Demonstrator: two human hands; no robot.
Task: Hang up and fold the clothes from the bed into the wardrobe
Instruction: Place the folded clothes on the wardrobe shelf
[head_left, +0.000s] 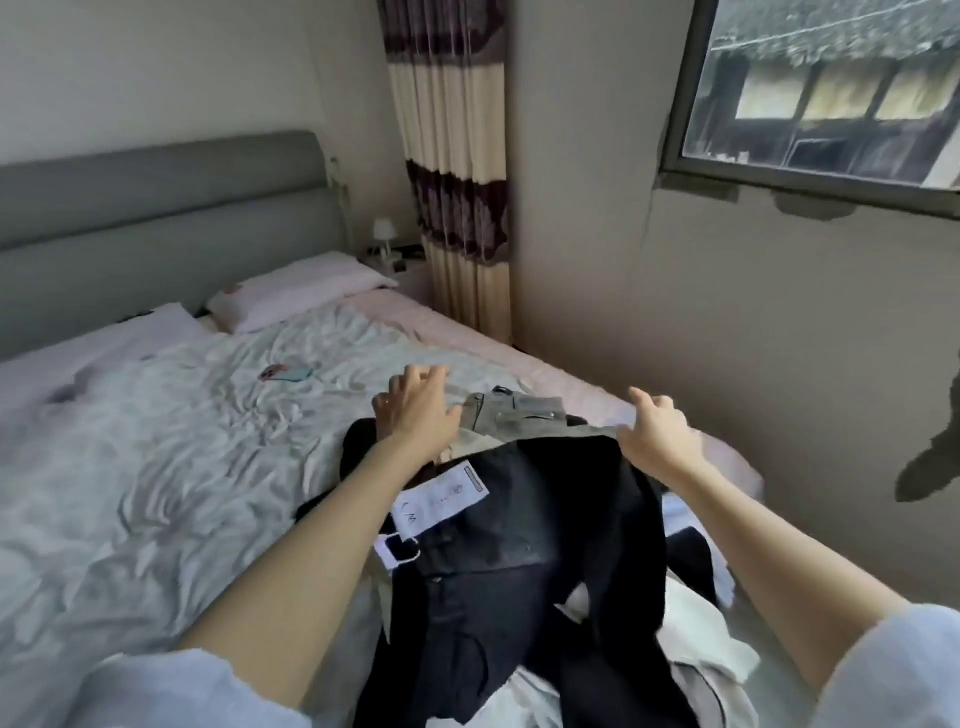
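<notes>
Both arms reach forward over a heap of clothes piled near the right edge of the bed, toward its foot end. Left hand: fingers spread and loosely bent, palm down, over the far left part of the heap, at a grey garment with metal snaps; whether the palm touches the cloth cannot be told, and nothing sits between the fingers. Right hand: thumb held out, fingers curled downward at the top edge of a black garment; fingertips hidden behind the hand, so a grasp on the cloth cannot be confirmed. The black garment lies on top of the heap, a white paper tag marked M on its left part, a metal buckle just below the tag. White and cream pieces show beneath it on the near right. Crumpled pale quilt covers most of the bed; a small pink and blue object lies on it beyond the left hand. Two pillows lie at the grey headboard. Striped curtain hangs in the far corner, a small lamp beside it; window on the right wall.
</notes>
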